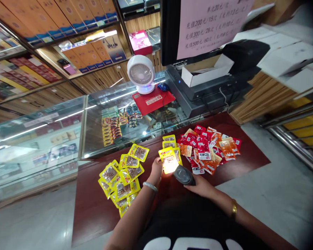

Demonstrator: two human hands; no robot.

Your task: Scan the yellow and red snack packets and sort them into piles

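My left hand (156, 171) pinches the left edge of a yellow snack packet (167, 155) above the dark red table. In my right hand (199, 185) is a black barcode scanner (184, 174), its head pointed at that packet. Bright light from the scanner washes out the packet's lower part. Just behind it lie a few more yellow packets (169, 138), partly hidden by the held one. A loose heap of yellow packets (123, 190) spreads to the left of my left hand. Red and orange packets (205, 146) are piled beyond my right hand.
A glass display counter (94, 139) borders the table (88, 215) at the back, with a white fan (141, 73) and a red mat (152, 100) on top. A monitor (169, 34) bearing a pink price sheet stands back right, near an open white box (208, 73). Metal rails (292, 139) are at right.
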